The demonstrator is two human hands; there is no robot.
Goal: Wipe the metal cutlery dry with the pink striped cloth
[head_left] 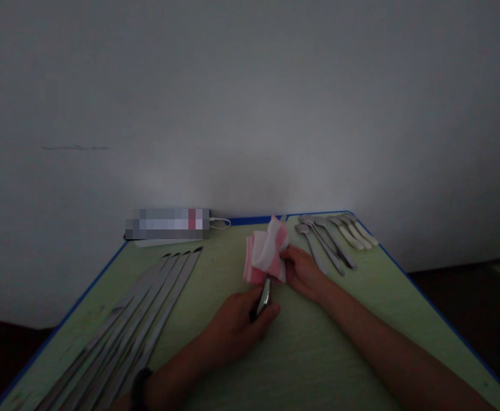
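Matte green table [318,354], left hand [237,325] closed around slim steel utensil [265,295], right hand [303,273] bunching soft pink-white cloth [265,254].

We see two bare forearms without sleeves; our left wrist wears a dark band [140,383], and neither hand shows rings or gloves.

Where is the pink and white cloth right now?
In the head view, the cloth is mid-table in the right hand, wrapped around a utensil held by the left hand, left of the spoons.
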